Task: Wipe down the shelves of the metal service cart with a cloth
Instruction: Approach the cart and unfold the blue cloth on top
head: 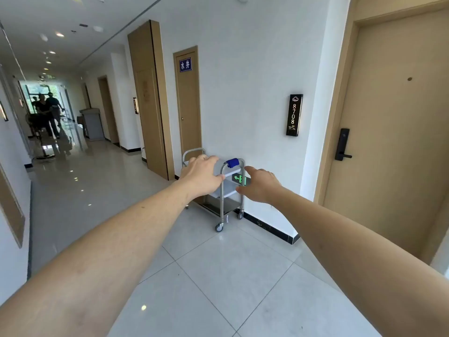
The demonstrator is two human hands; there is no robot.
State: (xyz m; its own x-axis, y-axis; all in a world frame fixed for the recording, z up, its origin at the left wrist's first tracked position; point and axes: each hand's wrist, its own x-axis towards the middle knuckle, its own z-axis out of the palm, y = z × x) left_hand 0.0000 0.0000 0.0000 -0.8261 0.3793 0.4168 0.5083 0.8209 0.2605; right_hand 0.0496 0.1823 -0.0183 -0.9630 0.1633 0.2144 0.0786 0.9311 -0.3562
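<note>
Corridor floor tiled, glossy. My left hand (pixel 202 175) and right hand (pixel 261 186) reach out, fingers apart, empty. Metal service cart (pixel 224 203) stands ahead against the wall, blue cloth (pixel 232 162) draped on its handle. Risk: castors rolling under wiping pressure.

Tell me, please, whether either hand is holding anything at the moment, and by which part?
Nothing is held. The left hand and right hand are open and empty, stretched toward the cart; the blue cloth hangs on its handle.
</note>
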